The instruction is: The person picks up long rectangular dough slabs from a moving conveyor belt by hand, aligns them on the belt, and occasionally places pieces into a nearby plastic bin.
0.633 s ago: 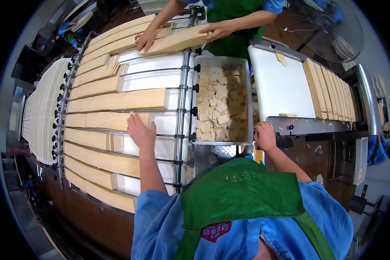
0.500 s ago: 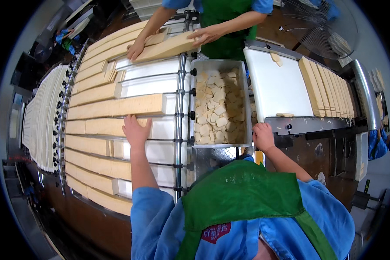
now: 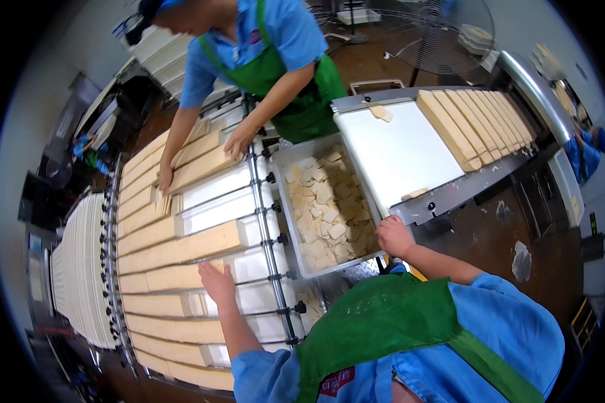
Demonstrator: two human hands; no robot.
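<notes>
My left hand (image 3: 218, 282) is open over the lane table, fingers stretched toward the near end of a long pale row (image 3: 185, 277) that looks like stacked thin slices. My right hand (image 3: 395, 235) has its fingers curled at the corner between a plastic bin (image 3: 372, 260) and the white conveyor (image 3: 393, 158); what they grip, if anything, is hidden. Loose pale squarish slices (image 3: 329, 211) fill the bin. Across the table, a co-worker's two hands (image 3: 238, 141) rest on another long row (image 3: 198, 166).
Metal rods and a steel bar (image 3: 265, 232) with black knobs divide the lanes. Several pale rows (image 3: 474, 124) stand side by side on the conveyor at right. A large fan (image 3: 444, 37) stands behind. White ribbed sheets (image 3: 81, 269) lie beyond the table's left end.
My view has turned, bringing the co-worker's upper body into sight. The co-worker has lowered the long row into a lane. My hands stay near the same places.
</notes>
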